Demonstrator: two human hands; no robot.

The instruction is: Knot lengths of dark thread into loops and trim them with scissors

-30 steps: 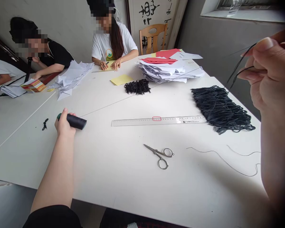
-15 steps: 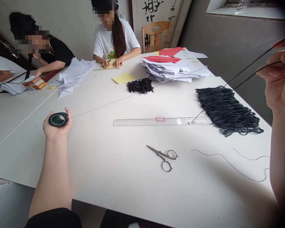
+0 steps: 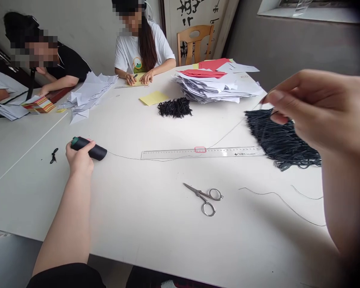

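R hand (image 3: 321, 112) has now swung in over the black loops (image 3: 276, 138), fingertips (image 3: 268, 97) in a narrow pinch on the thread (image 3: 232, 128), which runs back across the ruler (image 3: 180, 153) to the spool (image 3: 89, 148) gripped in L hand (image 3: 79, 158).

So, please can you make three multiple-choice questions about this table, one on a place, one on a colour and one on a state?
1. Where do the scissors lie?
A) on the pile of papers
B) nearer the person than the ruler
C) on top of the ruler

2. What colour is the roll in the left hand?
A) red
B) black
C) yellow

3. What does the right hand pinch?
A) a red sheet
B) the scissors
C) a thin cord

1 B: they lie on the table below the ruler in view.
2 B: its outside shows black.
3 C: the cord leaves its fingertips.
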